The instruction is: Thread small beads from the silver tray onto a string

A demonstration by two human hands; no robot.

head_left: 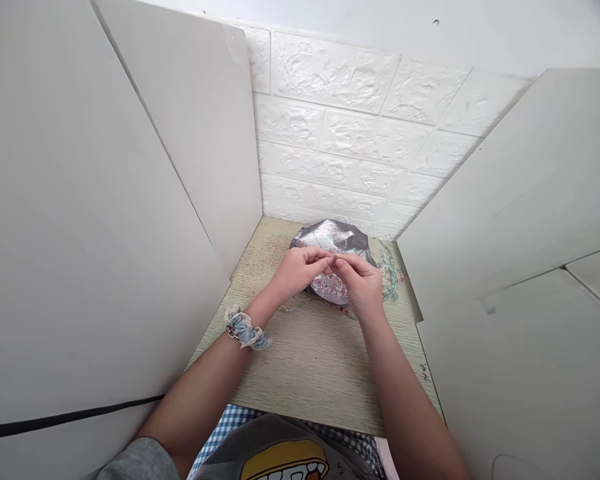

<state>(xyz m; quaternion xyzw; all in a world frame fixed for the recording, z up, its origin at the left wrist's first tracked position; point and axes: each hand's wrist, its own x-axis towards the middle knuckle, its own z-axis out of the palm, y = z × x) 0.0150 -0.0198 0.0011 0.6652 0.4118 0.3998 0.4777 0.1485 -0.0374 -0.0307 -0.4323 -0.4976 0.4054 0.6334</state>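
Observation:
My left hand (304, 267) and my right hand (363, 280) meet fingertip to fingertip above a silver, shiny bag (333, 233). Both hands are pinched closed; whatever lies between the fingertips is too small to make out. Many small pink and white beads (329, 285) show in the opened bag below the hands. Strands of pale green beads (391, 273) lie on the wooden tabletop (310, 367) to the right of the bag. A few red and clear beads lie along the bag's near edge, partly hidden by my hands.
White panels (190, 120) (520, 200) close in the tabletop on the left and right. Behind it rises a white brick-patterned wall (340, 140). A blue scrunchie (247, 330) is around my left wrist. Two small metal bits (423, 372) are at the right edge.

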